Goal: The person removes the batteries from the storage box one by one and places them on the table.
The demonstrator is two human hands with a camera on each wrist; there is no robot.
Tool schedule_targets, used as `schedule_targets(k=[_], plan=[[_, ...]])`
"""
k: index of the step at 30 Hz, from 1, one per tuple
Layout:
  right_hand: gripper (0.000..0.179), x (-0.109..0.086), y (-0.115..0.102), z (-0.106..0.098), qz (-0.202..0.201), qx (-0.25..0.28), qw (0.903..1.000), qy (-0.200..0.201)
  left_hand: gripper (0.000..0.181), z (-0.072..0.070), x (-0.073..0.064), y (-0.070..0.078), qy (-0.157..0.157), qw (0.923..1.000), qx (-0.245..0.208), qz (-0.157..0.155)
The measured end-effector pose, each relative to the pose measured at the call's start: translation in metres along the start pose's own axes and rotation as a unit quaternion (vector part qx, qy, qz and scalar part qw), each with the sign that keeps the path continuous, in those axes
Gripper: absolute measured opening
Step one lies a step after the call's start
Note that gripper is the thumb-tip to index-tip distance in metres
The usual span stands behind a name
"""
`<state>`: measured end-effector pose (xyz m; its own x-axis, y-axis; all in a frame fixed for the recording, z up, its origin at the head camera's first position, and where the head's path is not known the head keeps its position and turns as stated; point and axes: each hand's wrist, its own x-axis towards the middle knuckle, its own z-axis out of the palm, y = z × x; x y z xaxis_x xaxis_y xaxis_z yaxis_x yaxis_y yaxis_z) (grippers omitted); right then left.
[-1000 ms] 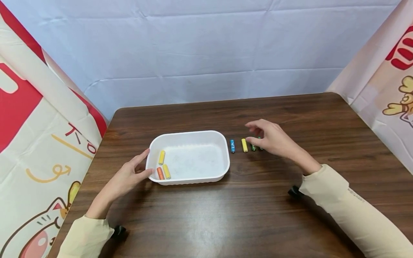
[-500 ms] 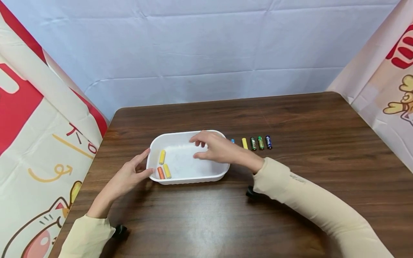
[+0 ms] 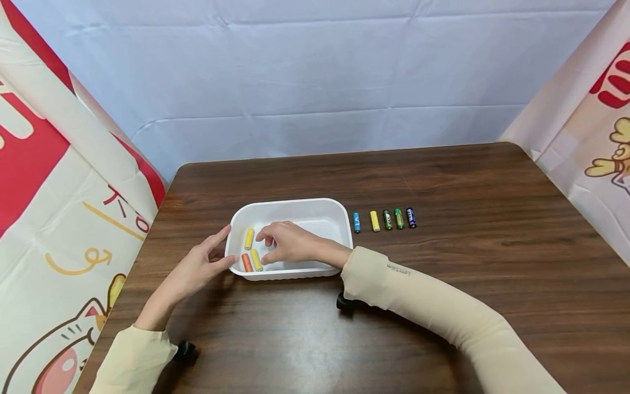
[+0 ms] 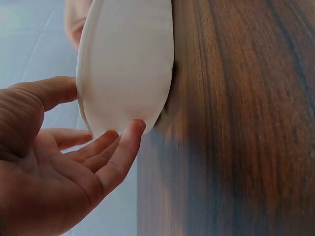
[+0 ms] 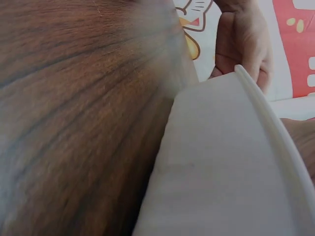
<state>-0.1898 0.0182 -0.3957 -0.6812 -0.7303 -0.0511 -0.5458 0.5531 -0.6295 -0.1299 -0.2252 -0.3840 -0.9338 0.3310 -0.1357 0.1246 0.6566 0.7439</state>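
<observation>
My left hand (image 3: pixel 199 269) holds the left end of a white plastic tray (image 3: pixel 295 272), thumb at the rim and fingertips against the outer wall. In the left wrist view, that hand's fingers are lightly bent. Inside the tray's left end lie a yellow battery (image 3: pixel 249 238), a second yellow battery (image 3: pixel 256 260) and an orange battery (image 3: pixel 247 262). My right hand (image 3: pixel 292 243) reaches down into the tray, thumb and fingers bent but apart, with nothing visible between them. Its fingertips are just right of the yellow batteries. The right wrist view mainly shows the tray's outer wall.
To the tray's right, a row holds a blue battery (image 3: pixel 356 222), a yellow battery (image 3: pixel 375 221), a dark green battery (image 3: pixel 388 219), a green battery (image 3: pixel 398 218) and a dark blue battery (image 3: pixel 410 218). A pale cloth (image 3: pixel 315 82) hangs behind the brown wooden table (image 3: pixel 492 219).
My right hand has swept left from above the battery row into the tray, close to the batteries there. The left hand has stayed at the tray's end.
</observation>
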Motion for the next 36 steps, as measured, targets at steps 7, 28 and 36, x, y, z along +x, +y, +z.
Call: schedule_targets(k=[7, 28, 36], plan=[[0.051, 0.007, -0.003, 0.006, 0.018, 0.011, 0.9998, -0.002, 0.078, 0.000, 0.001, 0.000, -0.001, 1.0000, -0.003, -0.002], [0.051, 0.012, 0.000, 0.025, 0.015, -0.068, 0.9976, -0.005, 0.078, 0.000, -0.001, -0.001, 0.000, 1.0000, 0.002, -0.001], [0.048, 0.009, -0.003, 0.025, 0.015, -0.092, 0.9957, -0.002, 0.078, 0.000, 0.000, 0.000, -0.001, 1.0000, 0.001, 0.001]])
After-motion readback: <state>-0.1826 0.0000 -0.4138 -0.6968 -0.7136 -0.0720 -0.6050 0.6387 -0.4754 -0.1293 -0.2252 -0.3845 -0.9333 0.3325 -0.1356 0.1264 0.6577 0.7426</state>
